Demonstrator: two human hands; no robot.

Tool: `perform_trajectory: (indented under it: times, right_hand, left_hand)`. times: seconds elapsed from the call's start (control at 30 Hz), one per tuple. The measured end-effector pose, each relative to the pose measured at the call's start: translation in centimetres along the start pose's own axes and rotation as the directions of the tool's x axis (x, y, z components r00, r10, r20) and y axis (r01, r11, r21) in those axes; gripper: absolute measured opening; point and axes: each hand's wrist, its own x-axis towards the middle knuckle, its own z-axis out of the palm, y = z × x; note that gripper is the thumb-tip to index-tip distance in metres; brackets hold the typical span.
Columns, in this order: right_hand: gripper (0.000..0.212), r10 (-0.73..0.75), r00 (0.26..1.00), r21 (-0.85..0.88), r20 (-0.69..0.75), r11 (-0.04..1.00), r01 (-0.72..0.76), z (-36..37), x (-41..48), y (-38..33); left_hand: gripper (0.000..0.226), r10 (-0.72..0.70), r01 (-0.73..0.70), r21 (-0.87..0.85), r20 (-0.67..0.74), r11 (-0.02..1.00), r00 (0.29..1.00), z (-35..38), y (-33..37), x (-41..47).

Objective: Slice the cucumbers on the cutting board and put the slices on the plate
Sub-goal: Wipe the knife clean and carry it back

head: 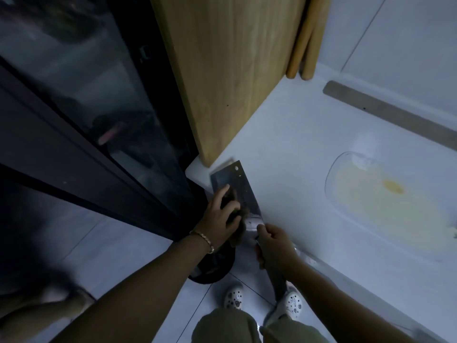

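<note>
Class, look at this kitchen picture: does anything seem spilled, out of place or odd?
A yellowish stain spreads across the white counter at right, like a dried spill. The wooden cutting board stands on edge, not flat for slicing, while the right hand holds the cleaver at the counter's corner.

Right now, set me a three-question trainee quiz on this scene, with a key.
1. True or false: the cutting board lies flat on the counter.
2. Which hand has its grip on the handle of the cleaver?
3. The left hand touches: A the cleaver's blade; B the cutting board; C a rolling pin.

Key: 1 false, it stands on edge; 2 the right hand; 3 A.
</note>
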Motion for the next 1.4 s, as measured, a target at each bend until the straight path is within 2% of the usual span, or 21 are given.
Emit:
perform_trajectory:
  times: [0.1, 0.2, 0.3, 0.4, 0.47, 0.67, 0.8, 0.93, 1.0, 1.07, 1.13, 1.27, 1.4]
  right_hand:
    - [0.030, -0.014, 0.998, -0.005, -0.054, 1.000, 0.014, -0.1, 0.2, -0.6]
    - [0.028, -0.019, 0.997, -0.015, -0.069, 1.000, 0.018, -0.7, 0.2, -1.0]
    - [0.030, -0.041, 0.996, -0.044, -0.077, 0.998, 0.038, -1.4, 0.4, -1.2]
    - [0.027, -0.048, 0.996, -0.069, -0.068, 0.997, 0.044, -2.2, 0.3, -1.4]
    - [0.026, -0.045, 0.997, -0.091, -0.065, 0.995, 0.039, -3.0, 0.1, -1.7]
    - [0.025, -0.050, 0.996, -0.052, -0.079, 0.998, 0.046, -4.7, -1.0, -2.1]
    - [0.026, -0.066, 0.995, -0.054, -0.072, 0.997, 0.062, -5.4, -1.2, -1.9]
    - [0.027, -0.057, 0.995, -0.045, -0.081, 0.998, 0.053, -6.4, -1.4, -1.6]
    - [0.030, -0.053, 0.992, -0.030, -0.116, 0.998, 0.050, -7.4, -1.6, -1.4]
    - [0.031, -0.083, 0.982, -0.080, -0.171, 0.994, 0.070, -9.2, -1.9, -1.5]
    - [0.028, -0.119, 0.967, -0.155, -0.227, 0.984, 0.085, -11.8, -2.5, -1.8]
    - [0.015, -0.158, 0.938, -0.316, -0.308, 0.947, 0.056, -19.3, -3.9, -3.1]
    - [0.028, -0.165, 0.913, -0.497, -0.374, 0.866, -0.047, -28.6, -4.7, -4.1]
  left_hand:
    - [0.008, 0.014, -0.012, 0.034, -0.036, 0.999, 0.999, -0.2, -2.5, -0.6]
    - [0.026, 0.055, -0.046, 0.102, -0.082, 0.994, 0.995, -0.7, -3.8, -0.9]
    - [0.028, 0.197, -0.171, 0.158, -0.170, 0.973, 0.966, -1.8, -2.7, -0.4]
    - [0.042, 0.371, -0.343, 0.277, -0.055, 0.897, 0.927, -2.5, -0.6, 0.6]
    - [0.048, 0.392, -0.373, 0.355, 0.022, 0.857, 0.920, -2.6, 0.4, 1.4]
    - [0.040, 0.387, -0.344, 0.404, -0.027, 0.847, 0.922, -2.5, 0.3, 2.0]
    - [0.038, 0.379, -0.335, 0.449, -0.008, 0.828, 0.926, -3.1, -1.0, 0.6]
    - [0.035, 0.308, -0.272, 0.429, -0.016, 0.861, 0.951, -4.6, 1.2, 1.4]
    - [0.029, 0.216, -0.187, 0.408, -0.026, 0.894, 0.976, -5.1, 4.0, 2.6]
    - [0.028, 0.020, -0.045, 0.419, 0.065, 0.907, 0.998, -4.9, 6.6, 5.0]
    - [0.026, -0.108, 0.030, 0.397, 0.174, 0.917, 0.979, -4.2, 9.0, 7.5]
    - [0.015, -0.105, -0.009, 0.358, 0.297, 0.934, 0.949, -2.5, 14.4, 12.5]
    - [0.019, -0.015, -0.131, 0.389, 0.350, 0.912, 0.937, -0.3, 22.1, 17.5]
